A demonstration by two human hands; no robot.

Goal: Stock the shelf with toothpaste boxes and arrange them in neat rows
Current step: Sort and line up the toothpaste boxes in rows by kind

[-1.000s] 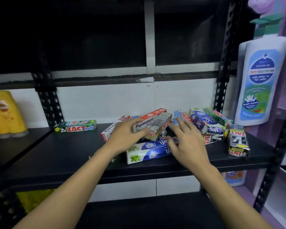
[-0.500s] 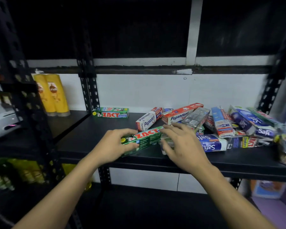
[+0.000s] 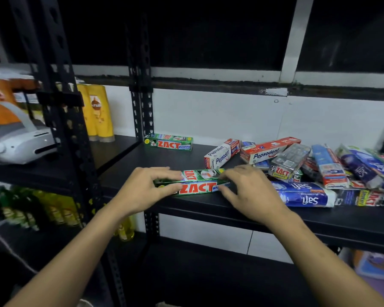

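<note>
Most of the work on my black metal shelf (image 3: 186,156) remains. A jumbled heap of red, white and blue toothpaste cartons (image 3: 319,169) fills its right half, and only one green ZACT carton (image 3: 168,142) lies squared at its back left. My left hand (image 3: 142,189) and right hand (image 3: 251,191) pinch the ends of a second glossy green ZACT carton (image 3: 195,185), long, undented and level at the shelf's front edge.

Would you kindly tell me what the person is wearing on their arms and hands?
Nothing that shows: the left hand and right hand are ungloved, with no ring or watch visible, and both forearms are uncovered to the picture's edge, no sleeve in view.
</note>
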